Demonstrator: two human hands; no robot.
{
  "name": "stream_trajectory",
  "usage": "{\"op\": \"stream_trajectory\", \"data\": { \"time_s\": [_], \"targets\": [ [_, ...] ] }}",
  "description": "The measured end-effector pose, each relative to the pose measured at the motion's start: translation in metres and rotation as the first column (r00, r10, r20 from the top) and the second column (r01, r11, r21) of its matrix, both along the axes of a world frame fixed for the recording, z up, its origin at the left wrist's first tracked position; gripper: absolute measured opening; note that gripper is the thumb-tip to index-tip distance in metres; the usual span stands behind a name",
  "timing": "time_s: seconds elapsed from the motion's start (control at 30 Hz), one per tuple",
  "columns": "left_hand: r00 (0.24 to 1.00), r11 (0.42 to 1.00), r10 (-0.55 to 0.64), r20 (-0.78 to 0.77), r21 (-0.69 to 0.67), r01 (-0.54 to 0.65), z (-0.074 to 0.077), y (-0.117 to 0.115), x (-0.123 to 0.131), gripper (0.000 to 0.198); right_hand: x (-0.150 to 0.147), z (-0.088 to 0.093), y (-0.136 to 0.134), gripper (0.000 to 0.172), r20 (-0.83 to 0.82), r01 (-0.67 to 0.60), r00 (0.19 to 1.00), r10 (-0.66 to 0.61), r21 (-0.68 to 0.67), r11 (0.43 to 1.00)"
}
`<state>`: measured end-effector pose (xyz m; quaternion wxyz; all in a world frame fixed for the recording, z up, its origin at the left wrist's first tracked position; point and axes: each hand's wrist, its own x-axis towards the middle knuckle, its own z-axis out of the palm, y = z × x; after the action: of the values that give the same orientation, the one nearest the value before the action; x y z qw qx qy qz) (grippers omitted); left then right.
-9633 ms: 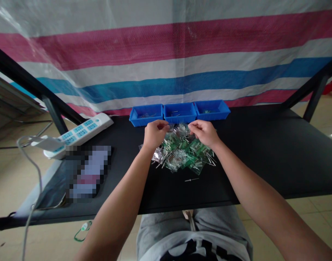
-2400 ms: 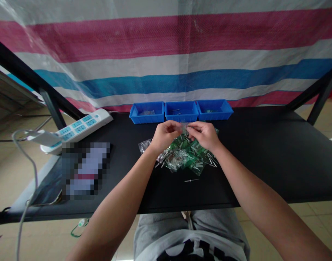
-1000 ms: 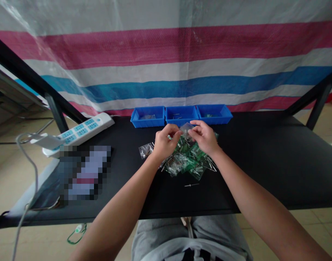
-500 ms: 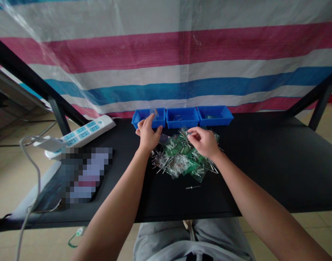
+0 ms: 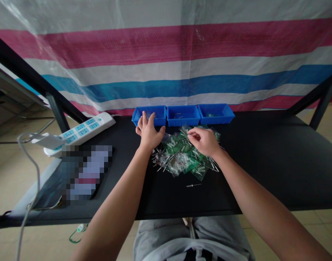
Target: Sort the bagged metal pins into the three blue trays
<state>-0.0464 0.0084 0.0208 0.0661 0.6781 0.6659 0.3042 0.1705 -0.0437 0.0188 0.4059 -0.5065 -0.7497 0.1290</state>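
Observation:
My left hand (image 5: 150, 136) hovers at the front of the left blue bin (image 5: 162, 117), fingers spread and empty. Its fingers hide part of what lies inside that bin. Below and between my hands is a pile of small clear and green plastic bags (image 5: 179, 163) mixed with loose metal blind rivets. My right hand (image 5: 205, 141) is over the pile's right side, thumb and fingertips pinched together; what they hold, if anything, is too small to tell. One loose blind rivet (image 5: 193, 185) lies in front of the pile.
The middle blue bin (image 5: 183, 121) holds a few rivets, and the right blue bin (image 5: 218, 120) a small greenish bag. Leftward on the black table (image 5: 277, 163) are a white power strip (image 5: 81, 133) and a blurred phone-like object (image 5: 86, 174). A striped sheet (image 5: 166, 65) hangs behind.
A small clear bag with copper-coloured pieces, earlier at my left fingertips, has been let go over the left bin, and those fingers have spread. My right hand stays nearly still.

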Motion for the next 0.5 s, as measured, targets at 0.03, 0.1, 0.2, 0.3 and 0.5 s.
{"op": "stream_trajectory", "data": {
  "time_s": [0.03,0.1,0.2,0.3,0.5],
  "targets": [
    [1.0,0.999,-0.015,0.011,0.034,0.015,-0.001,-0.001,0.001,0.068,0.0,0.0,0.0,0.014,0.003,-0.006,1.0,0.006,-0.005,1.0],
    [0.999,0.993,-0.045,0.021,0.107,0.042,-0.003,-0.002,0.003,0.062,0.001,-0.001,0.001,0.013,0.01,-0.009,1.0,0.009,-0.016,1.0],
    [0.996,0.978,-0.093,0.004,0.188,0.091,-0.002,-0.006,0.008,0.048,0.002,-0.002,0.002,0.012,0.018,-0.001,1.0,0.001,-0.015,1.0],
    [0.974,0.96,-0.221,-0.053,0.163,0.227,0.002,-0.011,0.014,0.027,0.003,-0.003,0.004,0.012,0.024,0.004,1.0,-0.004,-0.005,1.0],
    [0.878,0.9,-0.434,-0.203,-0.145,0.411,0.012,-0.026,0.03,0.029,0.003,-0.003,0.005,0.01,0.07,-0.018,0.997,0.018,-0.006,1.0]
  ]
}}
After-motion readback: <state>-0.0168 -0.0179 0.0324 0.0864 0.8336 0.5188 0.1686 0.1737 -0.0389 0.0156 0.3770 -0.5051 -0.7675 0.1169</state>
